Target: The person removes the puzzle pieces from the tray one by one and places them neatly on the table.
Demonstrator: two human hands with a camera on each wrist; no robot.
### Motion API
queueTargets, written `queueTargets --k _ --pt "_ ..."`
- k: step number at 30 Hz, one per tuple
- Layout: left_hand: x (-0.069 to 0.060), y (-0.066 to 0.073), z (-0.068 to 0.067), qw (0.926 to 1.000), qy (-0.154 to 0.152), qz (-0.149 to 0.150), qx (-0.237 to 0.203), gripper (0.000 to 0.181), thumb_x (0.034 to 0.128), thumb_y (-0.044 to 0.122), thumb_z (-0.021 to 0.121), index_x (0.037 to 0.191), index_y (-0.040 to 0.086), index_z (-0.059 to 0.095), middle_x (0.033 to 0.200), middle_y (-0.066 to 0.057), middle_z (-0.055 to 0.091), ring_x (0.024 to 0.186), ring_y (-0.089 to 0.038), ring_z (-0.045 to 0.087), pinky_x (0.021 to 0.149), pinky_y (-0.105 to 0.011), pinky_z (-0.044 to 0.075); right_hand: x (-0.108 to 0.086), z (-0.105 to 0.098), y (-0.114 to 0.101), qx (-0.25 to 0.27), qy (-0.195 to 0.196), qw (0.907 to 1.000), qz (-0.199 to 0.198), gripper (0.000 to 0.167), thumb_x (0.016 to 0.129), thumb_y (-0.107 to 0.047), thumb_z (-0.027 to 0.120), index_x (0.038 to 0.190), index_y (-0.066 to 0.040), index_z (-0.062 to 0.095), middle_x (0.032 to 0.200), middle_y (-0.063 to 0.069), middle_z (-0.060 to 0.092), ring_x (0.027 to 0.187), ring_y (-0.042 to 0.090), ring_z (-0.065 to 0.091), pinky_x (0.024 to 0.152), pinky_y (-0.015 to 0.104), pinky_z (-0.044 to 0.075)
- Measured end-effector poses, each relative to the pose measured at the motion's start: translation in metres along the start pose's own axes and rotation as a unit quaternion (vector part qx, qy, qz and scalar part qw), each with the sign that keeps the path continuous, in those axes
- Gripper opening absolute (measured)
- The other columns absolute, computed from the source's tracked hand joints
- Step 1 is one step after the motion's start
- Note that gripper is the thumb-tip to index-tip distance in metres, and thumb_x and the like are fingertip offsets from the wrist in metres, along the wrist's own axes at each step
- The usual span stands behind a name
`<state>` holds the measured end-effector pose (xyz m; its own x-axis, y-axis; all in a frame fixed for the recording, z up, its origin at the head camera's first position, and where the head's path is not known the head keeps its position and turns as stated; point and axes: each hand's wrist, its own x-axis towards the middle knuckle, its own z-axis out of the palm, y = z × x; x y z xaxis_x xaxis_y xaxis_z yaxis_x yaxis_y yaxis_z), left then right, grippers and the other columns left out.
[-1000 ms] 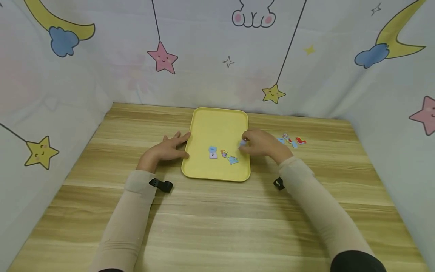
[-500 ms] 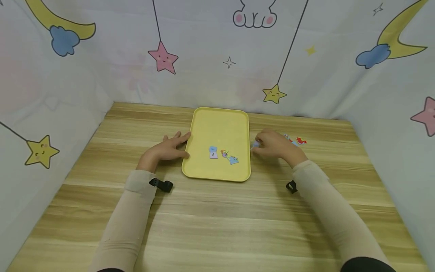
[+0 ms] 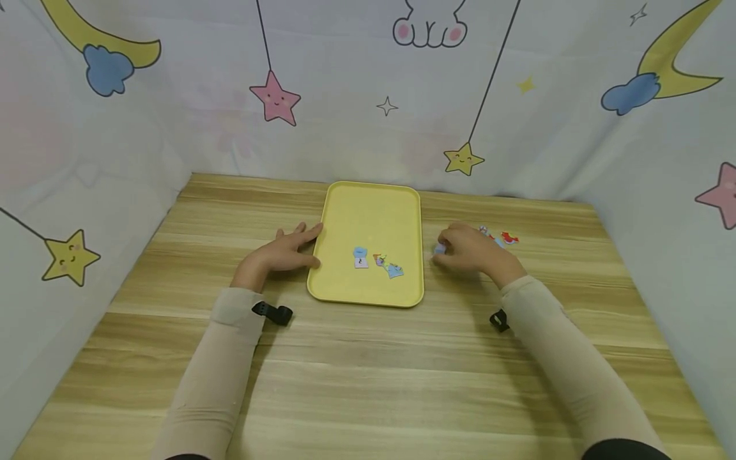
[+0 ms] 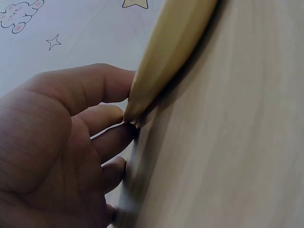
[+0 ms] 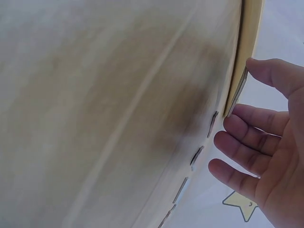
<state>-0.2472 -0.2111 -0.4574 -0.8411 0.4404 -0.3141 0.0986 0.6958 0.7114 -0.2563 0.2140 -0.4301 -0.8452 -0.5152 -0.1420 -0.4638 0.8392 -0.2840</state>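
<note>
In the head view, my right hand (image 3: 474, 250) is just right of the yellow tray (image 3: 368, 214), low over the table. Its thumb and fingertips pinch a small, flat, light-blue puzzle piece (image 3: 439, 248); the right wrist view shows this thin puzzle piece (image 5: 237, 92) edge-on. The fingers cover much of it. My left hand (image 3: 280, 251) rests at the tray's left rim with fingers spread, and the left wrist view has its fingertips touching the tray edge (image 4: 166, 52). On the tray lie a blue-and-lilac piece (image 3: 360, 258) and a few multicoloured pieces (image 3: 394, 270).
Beyond my right hand, a red piece (image 3: 509, 238) and several other small flat pieces (image 3: 483, 230) lie on the wooden table (image 3: 356, 377), partly behind the hand. A patterned white cloth (image 3: 345, 140) stands along the back and sides.
My right hand has moved right, from over the tray's right rim to above the table beside it, still pinching the light-blue puzzle piece. The left hand and tray stay in place.
</note>
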Motion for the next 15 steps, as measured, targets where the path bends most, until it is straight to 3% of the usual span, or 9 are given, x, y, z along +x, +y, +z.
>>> queueTargets --k 6,15 --pt "0.0018 -0.0026 0.0002 1.0000 0.003 0.004 0.004 0.091 0.0974 0.028 0.071 0.170 0.018 0.018 0.175 -0.020 0.002 0.158 -0.043 -0.018 0.123 -0.063 -0.018 -0.0029 0.0008 0.0021 0.003 0.001 1.0000 -0.007 0.029 0.097 -0.031 0.072 0.105 -0.003 0.070 0.101 0.010 0.065 0.091 0.026 0.061 0.086 0.046 0.053" --pt "0.0025 -0.0033 0.0005 0.9999 0.005 0.004 0.011 0.091 0.0972 0.029 0.071 0.170 0.018 0.019 0.175 -0.020 0.002 0.159 -0.044 -0.017 0.123 -0.063 -0.017 -0.0093 0.0005 0.0033 0.004 -0.003 1.0000 0.005 0.030 0.096 -0.027 0.071 0.108 0.000 0.072 0.103 0.010 0.066 0.094 0.027 0.062 0.090 0.047 0.053"
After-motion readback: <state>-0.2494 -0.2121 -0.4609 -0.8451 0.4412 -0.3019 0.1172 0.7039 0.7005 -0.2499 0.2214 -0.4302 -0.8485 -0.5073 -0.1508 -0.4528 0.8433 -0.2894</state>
